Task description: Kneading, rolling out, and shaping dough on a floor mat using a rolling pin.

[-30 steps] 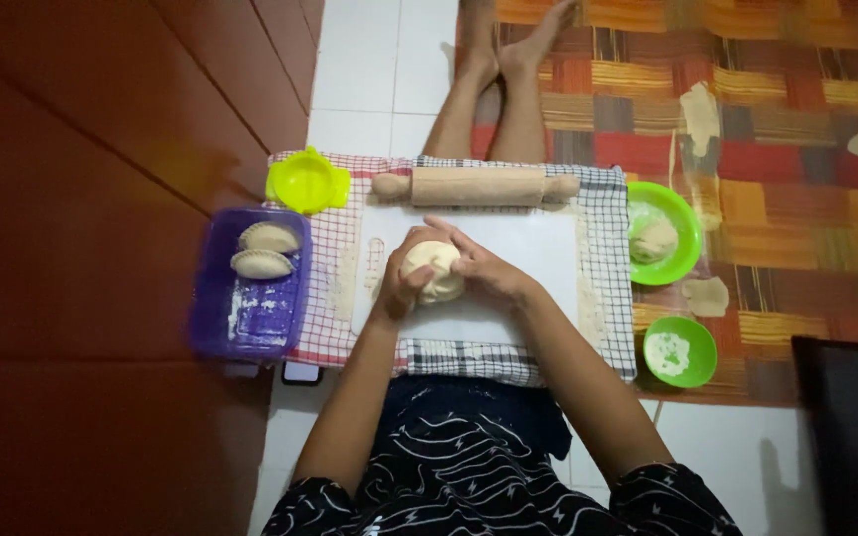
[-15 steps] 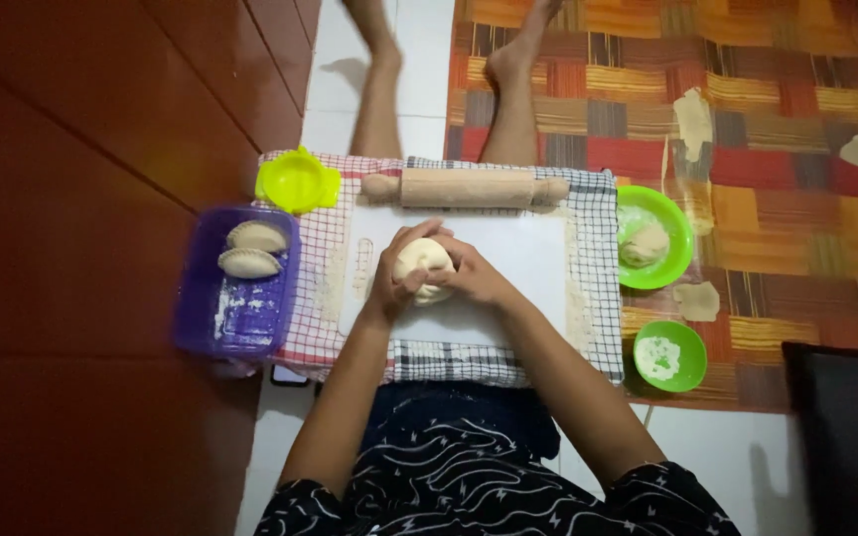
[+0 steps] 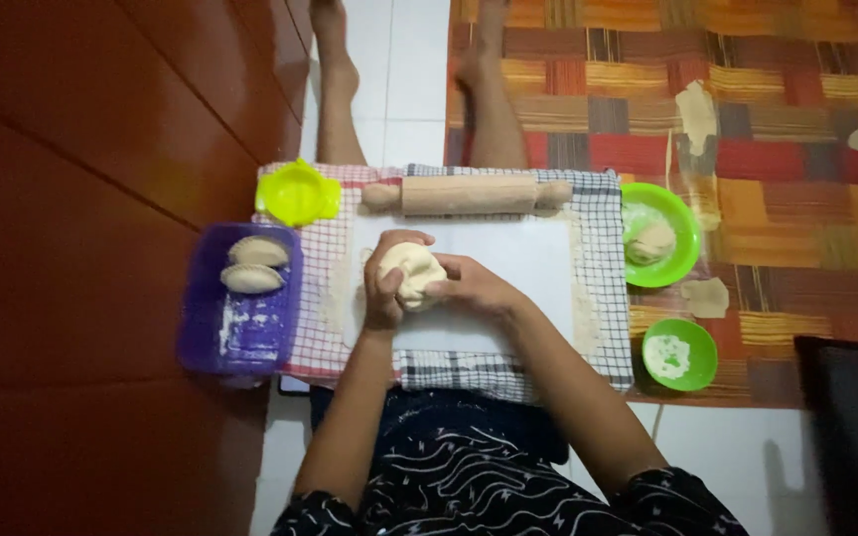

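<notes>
Both hands, the left hand and right hand, cup 1 dough ball together over the white board. Squeezed unevenly, it could stick or tear, or roll toward the rolling pin.

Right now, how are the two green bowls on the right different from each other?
The larger green bowl sits farther from the person, level with the rolling pin's end; the smaller green bowl sits nearer. The larger holds a pale lump of dough, the smaller only a white, floury patch. The larger touches the checked cloth's edge; the smaller rests apart on the patterned mat. Both are round, bright green and untouched by either hand.
</notes>
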